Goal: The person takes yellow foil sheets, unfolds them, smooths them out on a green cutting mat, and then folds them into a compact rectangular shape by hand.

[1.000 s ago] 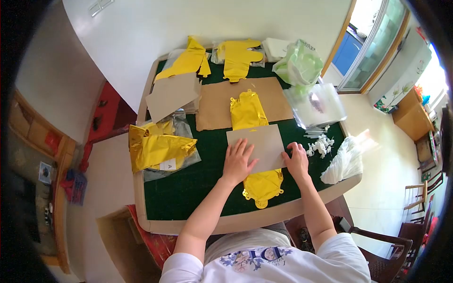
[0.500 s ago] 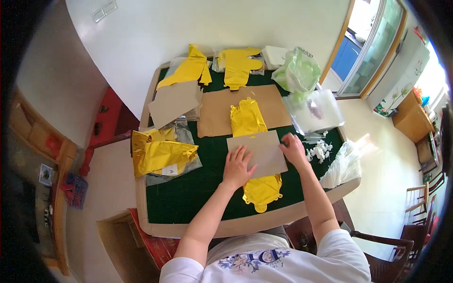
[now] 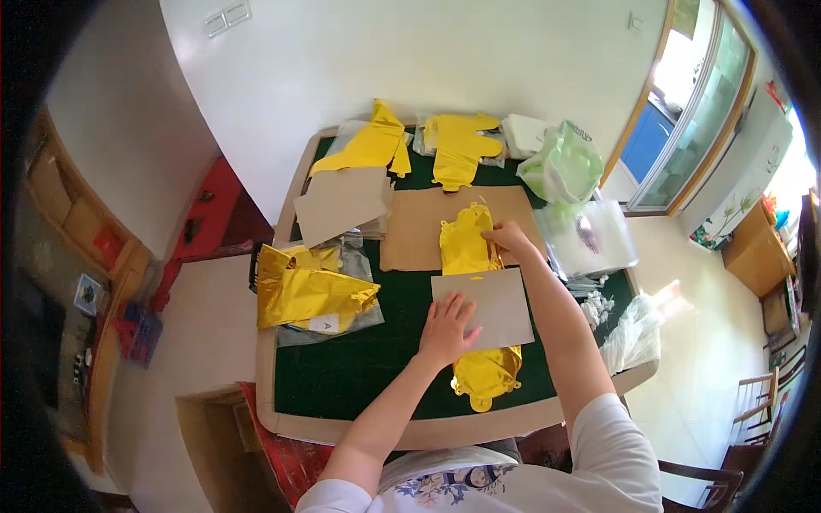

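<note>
A flat gold foil balloon [image 3: 466,241] lies lengthwise on the table, its middle covered by a grey cardboard sheet [image 3: 505,312]. Its lower end sticks out on the near side of the card. My left hand [image 3: 449,327] rests flat on the card's left half with the fingers stretched out. Beyond the card, my right hand [image 3: 510,238] has its fingers closed at the right edge of the balloon's far part. The fingertips pinch the foil there.
Brown cardboard [image 3: 410,231] lies under the balloon's far end. Left are more grey cards [image 3: 342,201] and bagged gold foil [image 3: 316,291]. Further gold foil [image 3: 462,145] lies at the back. Clear bags [image 3: 590,239], a green-white plastic bag [image 3: 560,167] and white plastic bundles [image 3: 633,333] line the right.
My right hand has left the card's right edge and moved away from me to the foil's far part. My left hand stays on the card. The camera view has shifted.
</note>
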### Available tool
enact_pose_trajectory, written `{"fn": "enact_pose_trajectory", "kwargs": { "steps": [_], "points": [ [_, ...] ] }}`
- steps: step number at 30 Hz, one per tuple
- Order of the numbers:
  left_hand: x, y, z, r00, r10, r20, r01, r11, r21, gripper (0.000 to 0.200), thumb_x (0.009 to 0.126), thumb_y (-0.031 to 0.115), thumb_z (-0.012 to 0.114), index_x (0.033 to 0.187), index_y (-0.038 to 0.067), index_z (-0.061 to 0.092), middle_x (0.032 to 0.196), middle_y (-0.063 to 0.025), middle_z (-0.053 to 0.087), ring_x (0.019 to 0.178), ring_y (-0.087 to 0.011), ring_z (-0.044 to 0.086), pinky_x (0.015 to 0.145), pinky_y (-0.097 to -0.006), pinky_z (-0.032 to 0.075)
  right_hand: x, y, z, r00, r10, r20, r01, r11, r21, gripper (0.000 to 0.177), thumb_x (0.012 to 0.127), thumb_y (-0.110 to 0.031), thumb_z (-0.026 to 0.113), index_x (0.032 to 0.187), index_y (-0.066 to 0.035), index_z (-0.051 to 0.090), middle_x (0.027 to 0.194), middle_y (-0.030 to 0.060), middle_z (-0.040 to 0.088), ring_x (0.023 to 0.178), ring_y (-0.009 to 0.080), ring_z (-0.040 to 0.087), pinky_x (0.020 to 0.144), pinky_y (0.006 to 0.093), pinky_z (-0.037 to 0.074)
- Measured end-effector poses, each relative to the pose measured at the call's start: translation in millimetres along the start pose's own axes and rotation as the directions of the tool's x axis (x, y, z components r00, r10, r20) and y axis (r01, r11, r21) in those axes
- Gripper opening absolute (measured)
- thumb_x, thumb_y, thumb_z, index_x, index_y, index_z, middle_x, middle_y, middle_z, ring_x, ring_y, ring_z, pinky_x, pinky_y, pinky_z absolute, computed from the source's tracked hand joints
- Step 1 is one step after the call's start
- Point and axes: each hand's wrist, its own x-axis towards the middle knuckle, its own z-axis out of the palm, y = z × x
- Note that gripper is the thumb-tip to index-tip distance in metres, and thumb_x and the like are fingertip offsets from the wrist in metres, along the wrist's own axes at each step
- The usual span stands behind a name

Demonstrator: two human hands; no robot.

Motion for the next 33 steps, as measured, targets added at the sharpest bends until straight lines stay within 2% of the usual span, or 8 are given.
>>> {"fn": "enact_pose_trajectory", "kwargs": {
  "steps": [3, 9, 15, 18, 21, 25, 28, 33],
  "points": [
    [0.5, -1.5, 0.2, 1.0, 0.011, -0.017, -0.011, 1.0, -0.011, 0.054, 0.087, 0.041, 0.059, 0.131, 0.012, 0.049, 0.141, -0.0147, 0.041, 0.134, -0.0303, 0.034, 0.11, -0.0494, 0.025, 16.4, 7.6, -5.2, 0.993, -0.103, 0.055, 0.105, 0.994, -0.038, 0.039, 0.08, -0.01, 0.072, 0.114, 0.003, 0.06, 0.089, 0.0083, 0.068, 0.077, 0.0169, 0.066, 0.069, 0.0296, 0.053],
    [-0.6, 0.4, -1.6, 1.0, -0.001, 0.021, 0.001, 1.0, -0.007, 0.054, 0.087, 0.041, 0.059, 0.132, 0.012, 0.048, 0.141, -0.0146, 0.04, 0.135, -0.0303, 0.033, 0.111, -0.05, 0.025, -3.8, 10.3, -10.8, 0.94, -0.245, 0.237, 0.273, 0.957, -0.094, 0.032, 0.083, -0.01, 0.069, 0.111, 0.002, 0.06, 0.098, 0.0085, 0.067, 0.085, 0.0157, 0.064, 0.073, 0.0286, 0.052],
    [0.0, 1.7, -4.9, 0.999, -0.01, 0.052, 0.011, 1.0, -0.01, 0.053, 0.089, 0.041, 0.056, 0.133, 0.012, 0.047, 0.143, -0.0145, 0.038, 0.136, -0.0301, 0.031, 0.112, -0.0497, 0.023, -43.2, 4.3, -17.2, 0.976, -0.144, 0.162, 0.141, 0.99, 0.028, 0.025, 0.085, -0.008, 0.066, 0.107, 0.0, 0.061, 0.104, 0.0078, 0.066, 0.09, 0.0156, 0.063, 0.081, 0.0285, 0.049],
    [-0.4, 0.6, -2.6, 0.999, -0.005, 0.042, 0.005, 1.0, 0.0, 0.053, 0.089, 0.041, 0.055, 0.133, 0.011, 0.047, 0.143, -0.0147, 0.039, 0.136, -0.0305, 0.031, 0.113, -0.0491, 0.021, -45.0, 30.8, -23.8, 0.926, -0.33, 0.185, 0.331, 0.943, 0.027, 0.01, 0.083, 0.001, 0.06, 0.091, 0.0, 0.066, 0.103, 0.0068, 0.066, 0.087, 0.0145, 0.063, 0.078, 0.0282, 0.051],
    [0.3, 1.4, -0.9, 0.999, -0.026, 0.037, 0.027, 0.999, -0.032, 0.056, 0.088, 0.043, 0.055, 0.134, 0.012, 0.047, 0.141, -0.0162, 0.041, 0.135, -0.034, 0.032, 0.113, -0.0504, 0.02, -82.1, 54.6, -28.8, 0.749, -0.579, 0.322, 0.569, 0.811, 0.136, 0.015, 0.081, 0.01, 0.052, 0.086, 0.002, 0.064, 0.108, 0.0087, 0.064, 0.085, 0.0136, 0.061, 0.077, 0.0281, 0.05],
    [2.0, 2.5, -3.7, 0.996, -0.063, 0.058, 0.068, 0.995, -0.079, 0.058, 0.087, 0.042, 0.055, 0.134, 0.01, 0.046, 0.135, -0.0191, 0.046, 0.13, -0.037, 0.037, 0.113, -0.0506, 0.021, -95.1, 73.8, -44.7, 0.671, -0.658, 0.342, 0.739, 0.632, -0.235, 0.031, 0.072, 0.017, 0.04, 0.086, 0.001, 0.062, 0.111, 0.0146, 0.062, 0.092, 0.0228, 0.062, 0.083, 0.0328, 0.049],
    [1.1, 3.7, -8.3, 0.994, -0.059, 0.091, 0.064, 0.996, -0.06, 0.058, 0.088, 0.042, 0.055, 0.135, 0.009, 0.045, 0.134, -0.0174, 0.047, 0.13, -0.0349, 0.037, 0.113, -0.0502, 0.02, -78.3, 74.3, -40.5, 0.808, -0.589, 0.032, 0.579, 0.782, -0.231, 0.031, 0.073, 0.013, 0.042, 0.092, 0.0, 0.062, 0.113, 0.0164, 0.061, 0.102, 0.0293, 0.06, 0.089, 0.0364, 0.047],
    [0.8, 4.2, -9.1, 0.998, -0.033, 0.051, 0.036, 0.997, -0.064, 0.058, 0.085, 0.04, 0.058, 0.132, 0.007, 0.047, 0.132, -0.0199, 0.048, 0.126, -0.0381, 0.041, 0.112, -0.0506, 0.022, -82.6, 47.4, -0.3, 0.648, -0.759, 0.062, 0.636, 0.495, -0.592, 0.037, 0.077, -0.001, 0.055, 0.112, -0.006, 0.061, 0.117, 0.0154, 0.06, 0.107, 0.0366, 0.055, 0.093, 0.041, 0.045]
  ]
}}
